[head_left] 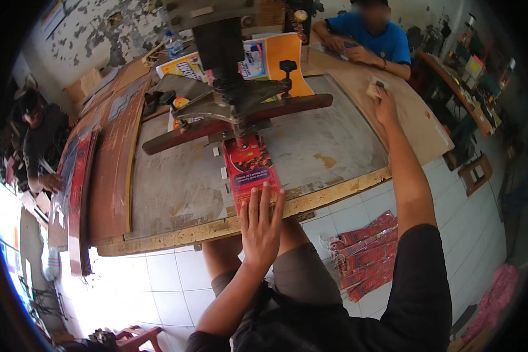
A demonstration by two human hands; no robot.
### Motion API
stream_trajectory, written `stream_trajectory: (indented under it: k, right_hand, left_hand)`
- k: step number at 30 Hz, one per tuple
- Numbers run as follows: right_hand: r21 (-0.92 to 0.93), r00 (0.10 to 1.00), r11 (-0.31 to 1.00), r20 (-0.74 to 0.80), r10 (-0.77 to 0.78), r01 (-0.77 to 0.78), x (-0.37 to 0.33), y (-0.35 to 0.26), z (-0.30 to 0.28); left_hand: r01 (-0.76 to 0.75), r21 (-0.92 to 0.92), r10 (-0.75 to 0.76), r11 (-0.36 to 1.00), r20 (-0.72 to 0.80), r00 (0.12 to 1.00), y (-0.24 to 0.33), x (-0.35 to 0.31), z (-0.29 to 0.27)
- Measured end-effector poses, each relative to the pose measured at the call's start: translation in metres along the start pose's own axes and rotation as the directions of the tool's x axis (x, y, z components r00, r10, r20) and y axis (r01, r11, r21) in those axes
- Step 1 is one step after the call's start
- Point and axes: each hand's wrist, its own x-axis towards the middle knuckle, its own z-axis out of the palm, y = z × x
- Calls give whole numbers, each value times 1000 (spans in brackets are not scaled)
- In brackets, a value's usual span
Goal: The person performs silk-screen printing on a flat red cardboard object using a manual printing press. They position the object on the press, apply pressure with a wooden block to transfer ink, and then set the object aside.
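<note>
My left hand (261,226) lies flat with its fingers stretched over the near end of a red printed plastic packet strip (249,170). The strip's far end reaches under the head of a dark metal press (234,100) with a long red-edged crossbar. Small white blocks (223,173) sit along the strip's left edge on the grey worktop (328,144). Stretched out to the far right, my right hand (385,107) has its fingers closed on a small beige block with a dark green patch (376,88), over a brown board.
Brown boards (108,164) and stacked red strips (81,199) lie on the left. Another person (369,41) sits at the far right, one more (41,135) at the left. A pile of red packet strips (366,255) lies on the tiled floor. A clear bottle (173,45) stands behind.
</note>
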Motion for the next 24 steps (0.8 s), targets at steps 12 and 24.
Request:
stream_trajectory:
  k: [12, 24]
  right_hand:
    - [443, 946, 871, 132, -296, 211, -147, -147, -191]
    - [850, 699, 489, 229, -678, 195, -208, -341, -220]
  left_hand:
    - [-13, -70, 9, 997, -51, 999, 2, -1, 0]
    - [-44, -120, 34, 992, -88, 996, -14, -18, 24]
